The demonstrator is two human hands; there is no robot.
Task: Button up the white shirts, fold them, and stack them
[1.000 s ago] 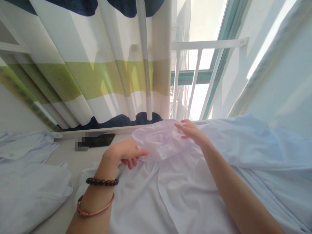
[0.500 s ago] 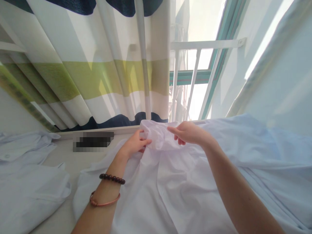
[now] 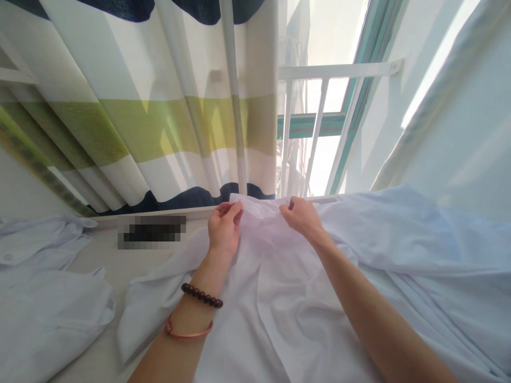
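A white shirt-like garment (image 3: pixel 275 298) lies spread before me, its narrow top part, which looks like a collar (image 3: pixel 259 208), at the far edge of the surface. My left hand (image 3: pixel 224 226) pinches the left end of that collar between thumb and fingers. At the collar's right side my right hand (image 3: pixel 301 214) is closed, thumb against curled fingers, on the cloth. The collar stretches between both hands. Soft folds run down the garment's body, and a sleeve-like part (image 3: pixel 155 298) spreads to the left under my forearm.
More white garments (image 3: pixel 48 314) lie at the left. A pixelated dark object (image 3: pixel 151 232) rests near the back edge. Pale bluish cloth (image 3: pixel 419 234) covers the right side. Behind stand a striped curtain (image 3: pixel 179 127), white railings (image 3: pixel 315 133) and a window.
Both hands have closed on the collar. The left hand moved up to its left end, and the right hand came down onto the cloth. The collar now lies flatter and straighter.
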